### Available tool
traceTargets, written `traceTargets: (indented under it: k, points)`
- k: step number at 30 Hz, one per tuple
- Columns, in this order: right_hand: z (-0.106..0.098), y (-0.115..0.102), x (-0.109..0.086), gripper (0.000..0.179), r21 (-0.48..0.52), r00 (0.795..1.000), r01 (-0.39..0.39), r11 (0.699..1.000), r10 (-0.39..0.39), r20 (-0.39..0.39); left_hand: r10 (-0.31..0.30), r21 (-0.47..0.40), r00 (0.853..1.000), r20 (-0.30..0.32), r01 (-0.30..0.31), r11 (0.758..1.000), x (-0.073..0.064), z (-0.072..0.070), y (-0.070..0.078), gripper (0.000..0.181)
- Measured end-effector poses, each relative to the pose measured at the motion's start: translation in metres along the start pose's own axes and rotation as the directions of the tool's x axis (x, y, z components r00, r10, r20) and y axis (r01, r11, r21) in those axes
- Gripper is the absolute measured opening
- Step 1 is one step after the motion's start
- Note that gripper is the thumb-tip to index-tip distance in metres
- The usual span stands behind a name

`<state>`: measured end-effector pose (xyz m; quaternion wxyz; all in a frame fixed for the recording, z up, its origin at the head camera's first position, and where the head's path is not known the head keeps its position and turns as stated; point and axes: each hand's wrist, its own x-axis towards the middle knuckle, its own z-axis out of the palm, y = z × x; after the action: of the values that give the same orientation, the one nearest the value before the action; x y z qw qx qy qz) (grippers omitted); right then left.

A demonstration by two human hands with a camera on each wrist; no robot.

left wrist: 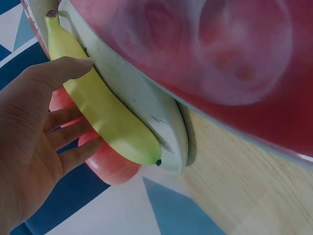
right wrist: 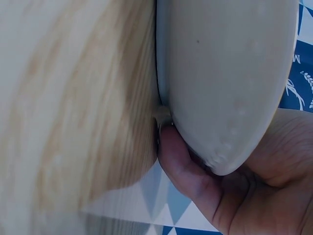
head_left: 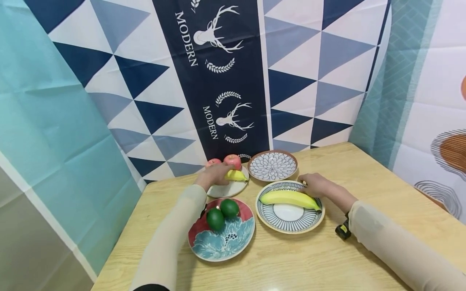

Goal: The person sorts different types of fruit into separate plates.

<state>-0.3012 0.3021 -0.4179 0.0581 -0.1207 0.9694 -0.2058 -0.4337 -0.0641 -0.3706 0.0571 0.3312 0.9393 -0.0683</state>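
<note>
Yellow banana [left wrist: 105,112] at the far side of the table [head_left: 291,262], over the white plate [head_left: 227,190], and the left hand [head_left: 214,176] is on it: thumb laid across one flank, fingertips against the other, a light pinch. Whether the fruit rests on the plate or hangs just above it, these angles can't quite settle. Two red apples [head_left: 233,161] sit right behind, close to those fingers.

Over to the right hand [head_left: 318,186] — it grips the rim of the striped plate [head_left: 289,212], and the wrist view shows a digit tucked against the pale underside. On that plate lies a second banana [head_left: 289,198], stretched across the middle with its dark tip by the right edge.

Nearest the person on the left, the red and blue plate [head_left: 222,246] carries two dark green fruits [head_left: 215,219], side by side toward its back. Behind the striped plate stands the brown-rimmed dish [head_left: 272,166], its petal pattern in plain sight — and beyond it all hangs the triangle-printed cloth [head_left: 291,44].
</note>
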Motion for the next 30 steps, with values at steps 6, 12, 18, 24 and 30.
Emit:
traceTargets:
  k: [6, 12, 18, 24, 30]
  points:
    - [-0.002, -0.002, -0.003, 0.014, -0.002, 1.000, -0.017, 1.000, 0.017, 0.013, 0.035, -0.024, 0.999, -0.016, -0.035, 0.999, 0.002, 0.004, -0.001, 0.066]
    - [0.000, -0.001, -0.004, 0.012, 0.004, 1.000, -0.009, 1.000, 0.009, 0.006, 0.018, -0.044, 0.999, -0.035, -0.019, 0.999, 0.002, 0.011, 0.001, 0.062]
    - [-0.002, -0.003, -0.001, 0.012, 0.008, 1.000, -0.018, 1.000, 0.018, 0.008, 0.010, 0.004, 0.999, -0.052, -0.009, 1.000, 0.000, 0.010, 0.002, 0.061]
    - [-0.004, -0.005, -0.001, 0.015, -0.001, 1.000, -0.003, 1.000, 0.003, 0.006, 0.022, -0.015, 0.997, -0.079, -0.023, 1.000, -0.001, 0.009, 0.001, 0.066]
    - [-0.004, -0.005, -0.001, 0.012, 0.007, 1.000, -0.001, 1.000, 0.001, 0.014, 0.019, -0.035, 0.997, -0.068, -0.022, 0.999, 0.001, 0.009, 0.001, 0.069]
